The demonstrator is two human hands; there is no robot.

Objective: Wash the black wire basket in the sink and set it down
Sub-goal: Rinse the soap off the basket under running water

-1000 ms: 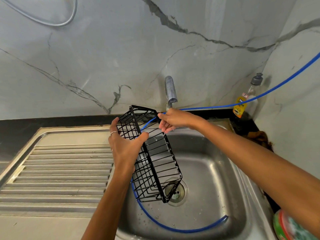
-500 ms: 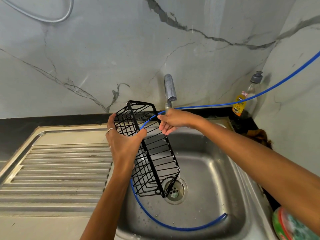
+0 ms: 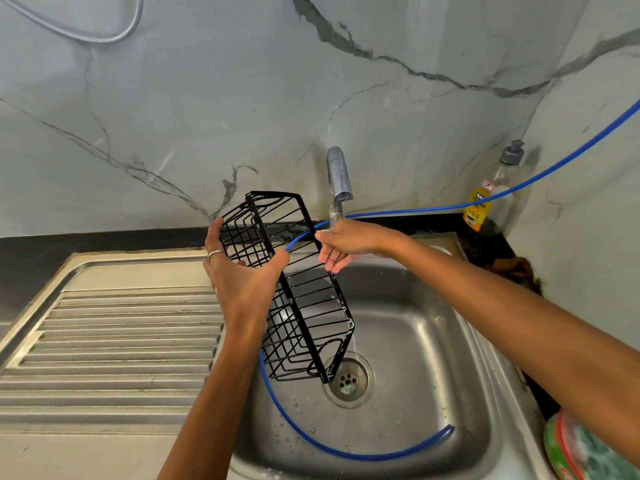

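One black rectangular wire basket (image 3: 294, 299) hangs tilted over the one stainless steel sink (image 3: 426, 358), gripped by the left hand (image 3: 242, 275), thumb and fingers curled round its rim. The right hand (image 3: 346, 242), fingers relaxed, sits under the one metal tap (image 3: 339, 174), touching one blue hose (image 3: 450, 206).

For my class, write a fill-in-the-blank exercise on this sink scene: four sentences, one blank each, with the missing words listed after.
1. The black wire basket is gripped by the ____ hand.
2. The right hand is under the ____, where water runs.
3. A ____ hose curves through the sink.
4. The soap bottle stands in the corner to the ____ of the sink.

Missing words: left; tap; blue; right
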